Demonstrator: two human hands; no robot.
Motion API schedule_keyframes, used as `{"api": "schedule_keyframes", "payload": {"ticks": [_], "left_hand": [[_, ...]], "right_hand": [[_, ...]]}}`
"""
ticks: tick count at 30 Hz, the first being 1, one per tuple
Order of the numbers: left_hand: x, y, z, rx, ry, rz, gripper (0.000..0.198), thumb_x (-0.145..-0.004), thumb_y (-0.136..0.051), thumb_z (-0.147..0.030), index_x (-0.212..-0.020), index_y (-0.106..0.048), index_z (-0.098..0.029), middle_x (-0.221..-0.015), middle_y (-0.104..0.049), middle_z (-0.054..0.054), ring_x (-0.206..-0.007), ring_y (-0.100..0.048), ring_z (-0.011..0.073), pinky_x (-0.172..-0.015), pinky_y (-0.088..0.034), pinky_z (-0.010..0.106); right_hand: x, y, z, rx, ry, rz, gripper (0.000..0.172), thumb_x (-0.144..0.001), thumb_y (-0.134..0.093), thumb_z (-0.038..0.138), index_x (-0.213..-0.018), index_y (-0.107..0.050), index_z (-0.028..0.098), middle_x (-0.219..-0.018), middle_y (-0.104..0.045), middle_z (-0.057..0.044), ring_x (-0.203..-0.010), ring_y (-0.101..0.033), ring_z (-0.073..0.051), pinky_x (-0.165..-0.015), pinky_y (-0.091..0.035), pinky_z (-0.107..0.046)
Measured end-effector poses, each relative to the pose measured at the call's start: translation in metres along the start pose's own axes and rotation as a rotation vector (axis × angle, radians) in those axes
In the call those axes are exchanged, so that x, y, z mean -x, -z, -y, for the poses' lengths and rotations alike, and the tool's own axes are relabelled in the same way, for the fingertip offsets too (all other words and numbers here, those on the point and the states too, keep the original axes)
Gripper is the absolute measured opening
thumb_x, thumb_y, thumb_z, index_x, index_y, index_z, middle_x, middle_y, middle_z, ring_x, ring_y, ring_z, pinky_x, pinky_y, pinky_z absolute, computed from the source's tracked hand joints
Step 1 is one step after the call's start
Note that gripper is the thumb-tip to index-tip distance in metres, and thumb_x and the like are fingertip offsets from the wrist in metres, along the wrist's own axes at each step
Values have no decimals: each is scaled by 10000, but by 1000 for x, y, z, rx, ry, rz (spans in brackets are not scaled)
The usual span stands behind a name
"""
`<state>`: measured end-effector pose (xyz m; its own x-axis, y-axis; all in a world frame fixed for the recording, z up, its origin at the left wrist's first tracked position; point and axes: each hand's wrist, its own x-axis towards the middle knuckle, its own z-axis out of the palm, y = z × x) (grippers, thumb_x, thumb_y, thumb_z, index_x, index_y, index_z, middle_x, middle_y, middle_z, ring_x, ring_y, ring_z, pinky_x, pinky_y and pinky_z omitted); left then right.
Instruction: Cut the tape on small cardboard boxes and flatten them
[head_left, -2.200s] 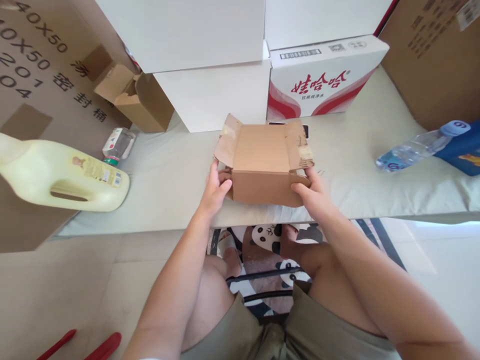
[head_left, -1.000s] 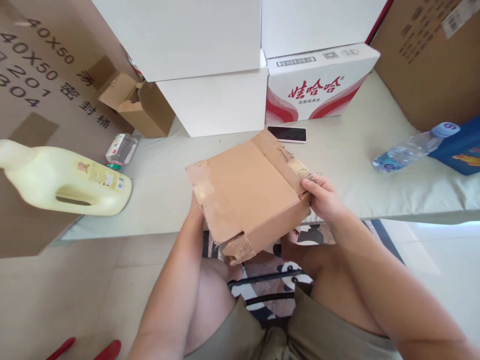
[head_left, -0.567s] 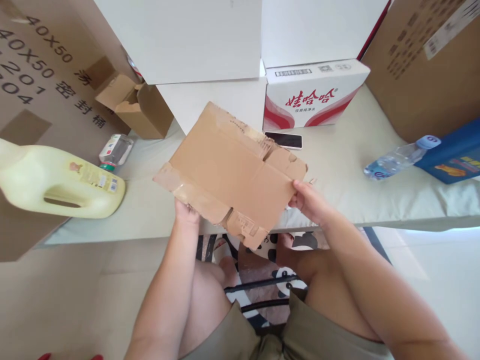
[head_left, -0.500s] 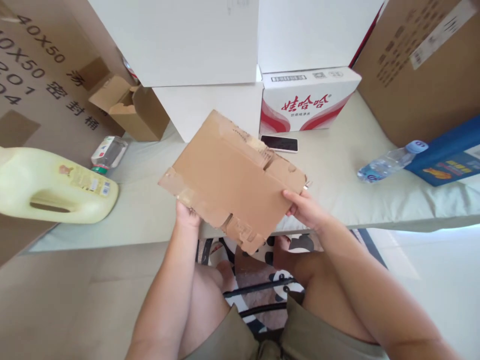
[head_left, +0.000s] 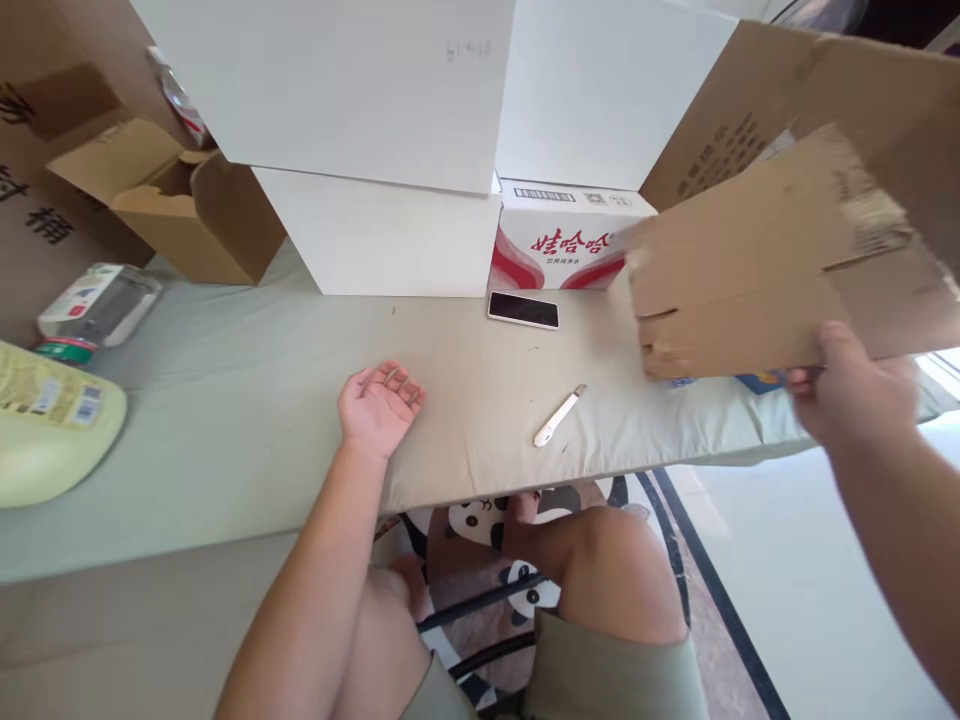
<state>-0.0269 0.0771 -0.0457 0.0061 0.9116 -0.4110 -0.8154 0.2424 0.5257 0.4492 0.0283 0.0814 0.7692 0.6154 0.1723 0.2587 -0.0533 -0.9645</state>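
Observation:
A flattened brown cardboard box (head_left: 780, 265) hangs in the air at the right, blurred by motion. My right hand (head_left: 851, 390) is closed on its lower edge. My left hand (head_left: 379, 405) rests palm up on the pale green mat (head_left: 262, 400), fingers loosely curled, holding nothing. A small white utility knife (head_left: 559, 415) lies on the mat between my hands. A black phone (head_left: 523, 309) lies further back, in front of the boxes.
Two stacked white boxes (head_left: 360, 150) and a red-and-white carton (head_left: 559, 240) stand at the back. An open brown box (head_left: 172, 205) and a clear bottle (head_left: 94, 310) sit at the left, beside a yellow jug (head_left: 45, 425). A large brown carton (head_left: 862, 90) stands at the right.
My left hand let go of the flattened box and dropped to the mat. My right hand swung the box away to the right, uncovering the knife. The view shifted right.

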Motion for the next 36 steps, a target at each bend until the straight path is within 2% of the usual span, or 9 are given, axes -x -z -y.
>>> {"api": "schedule_keyframes", "payload": {"ticks": [3, 5, 9, 13, 17, 22, 29, 32, 36], "left_hand": [[-1, 1, -1, -3, 1, -13, 204, -794, -548, -361, -794, -639, -179, -696, -643, 27, -610, -658, 161, -646, -575, 327], [-1, 1, -1, 10, -3, -26, 206, -793, -529, -349, -786, -639, -174, -679, -623, 22, -601, -646, 159, -636, -573, 327], [1, -2, -2, 36, -11, -44, 214, -794, -491, -332, -750, -625, -171, -648, -585, 13, -572, -616, 149, -612, -563, 321], [2, -5, -4, 62, -18, -51, 200, -779, -501, -332, -733, -617, -175, -637, -570, 10, -556, -599, 142, -605, -550, 307], [7, -3, -8, 137, -17, -41, 175, -776, -518, -317, -724, -615, -181, -638, -571, 16, -551, -579, 141, -587, -520, 295], [13, 6, -16, 266, -25, 2, 170, -793, -525, -300, -717, -618, -180, -637, -560, 19, -536, -542, 135, -585, -474, 290], [25, 22, -42, 398, -99, 48, 174, -764, -517, -305, -719, -602, -160, -639, -539, 9, -522, -515, 123, -604, -418, 279], [27, 32, -55, 422, -123, 48, 163, -745, -512, -297, -727, -602, -162, -637, -530, 3, -514, -508, 124, -604, -400, 282], [27, 47, -65, 462, -146, 63, 165, -719, -526, -303, -739, -606, -159, -644, -532, 0, -521, -512, 123, -625, -401, 287]], "right_hand": [[-43, 9, 9, 135, 92, -165, 306, -711, -817, 507, -760, -579, 321, -972, -702, -86, -621, -619, -215, -554, -510, -488], [-71, -4, 15, 184, 107, -106, 333, -727, -795, 543, -743, -552, 316, -934, -677, -97, -780, -678, -291, -718, -554, -562], [-116, -53, 25, 38, -184, 130, 252, -807, -721, 346, -738, -485, 292, -856, -603, -96, -950, -665, -250, -837, -549, -423], [-110, -107, 24, 64, -259, 196, 177, -849, -658, 302, -797, -491, 283, -917, -600, -82, -910, -643, -214, -803, -550, -388], [-49, -165, 25, 121, -225, 416, 127, -829, -671, 243, -851, -546, 249, -951, -658, -84, -837, -686, -196, -770, -574, -378], [64, -244, 49, 270, -114, 817, 126, -789, -694, 172, -874, -612, 216, -928, -717, -65, -803, -716, -175, -711, -601, -314], [215, -369, 93, 531, 319, 1246, 324, -821, -648, 252, -1144, -623, 227, -1131, -717, -89, -1002, -710, -219, -840, -598, -361], [265, -426, 106, 572, 551, 1312, 475, -840, -596, 244, -1313, -563, 213, -1121, -715, -98, -1006, -704, -251, -862, -597, -433], [316, -499, 122, 613, 838, 1224, 659, -845, -583, 197, -1489, -445, 197, -1122, -716, -99, -1083, -682, -281, -992, -539, -514]]}}
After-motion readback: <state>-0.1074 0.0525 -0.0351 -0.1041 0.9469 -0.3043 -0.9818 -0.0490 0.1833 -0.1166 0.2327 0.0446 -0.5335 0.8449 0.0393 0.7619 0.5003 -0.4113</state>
